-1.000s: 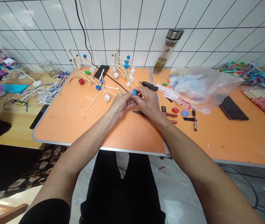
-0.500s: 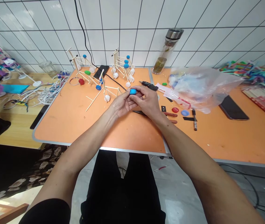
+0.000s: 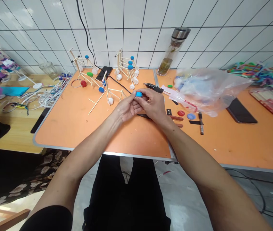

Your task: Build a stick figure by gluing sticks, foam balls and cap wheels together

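Note:
A small blue piece that looks like a bottle cap (image 3: 138,94) is held between my two hands above the orange table. My left hand (image 3: 128,107) lies palm up, its thumb and fingertips closed at the left side of the cap. From the right, my right hand (image 3: 152,104) pinches the same cap with thumb and forefinger. Under my right hand lies a pair of pliers with reddish handles (image 3: 176,118), partly hidden. Just left of my hands stands a frame of thin wooden sticks (image 3: 113,93) with a white round piece at its foot.
More stick frames (image 3: 127,67) with blue and white round pieces stand behind. To the right lie a black screwdriver-like tool (image 3: 153,87), a red cap (image 3: 181,113), a blue cap (image 3: 191,116), a plastic bag (image 3: 206,86) and a phone (image 3: 241,110). A glass bottle (image 3: 172,51) leans at the wall.
Both hands and the blue bottle cap have shifted very slightly to the right. The grip looks nearly the same.

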The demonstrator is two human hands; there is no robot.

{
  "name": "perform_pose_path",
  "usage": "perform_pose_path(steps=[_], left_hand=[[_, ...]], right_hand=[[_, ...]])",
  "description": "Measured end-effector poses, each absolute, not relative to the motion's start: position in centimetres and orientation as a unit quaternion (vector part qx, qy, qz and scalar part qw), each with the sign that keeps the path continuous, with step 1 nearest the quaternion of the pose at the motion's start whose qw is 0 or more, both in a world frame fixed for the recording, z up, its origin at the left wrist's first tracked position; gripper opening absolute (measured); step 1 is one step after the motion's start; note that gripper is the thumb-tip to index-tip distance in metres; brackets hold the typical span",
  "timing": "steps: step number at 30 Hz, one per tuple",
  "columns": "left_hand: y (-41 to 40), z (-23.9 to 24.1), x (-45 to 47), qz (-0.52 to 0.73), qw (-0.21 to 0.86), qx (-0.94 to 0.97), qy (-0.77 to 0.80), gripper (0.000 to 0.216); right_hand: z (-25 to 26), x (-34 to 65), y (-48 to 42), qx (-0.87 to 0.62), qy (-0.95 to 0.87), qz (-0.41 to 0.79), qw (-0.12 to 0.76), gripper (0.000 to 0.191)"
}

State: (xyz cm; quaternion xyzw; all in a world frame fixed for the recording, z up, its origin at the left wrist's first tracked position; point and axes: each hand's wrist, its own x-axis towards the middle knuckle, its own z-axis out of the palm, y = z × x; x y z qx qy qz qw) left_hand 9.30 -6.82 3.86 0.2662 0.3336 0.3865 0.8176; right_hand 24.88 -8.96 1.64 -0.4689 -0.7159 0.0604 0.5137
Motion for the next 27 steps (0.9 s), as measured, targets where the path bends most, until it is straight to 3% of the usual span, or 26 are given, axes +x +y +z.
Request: perform_pose_path(steps=[5, 27], left_hand=[[-6.97, 4.0, 9.05, 0.399, 0.798, 0.304, 0.333, 0.038], [-6.79, 4.09, 9.04, 0.407, 0.755, 0.35, 0.377, 0.034]], right_hand=[[1.55, 25.09, -8.95, -0.482, -0.736, 0.014, 0.475, 0.026], [1.42, 25.02, -8.56, -0.5, -0.738, 0.032, 0.453, 0.027]])
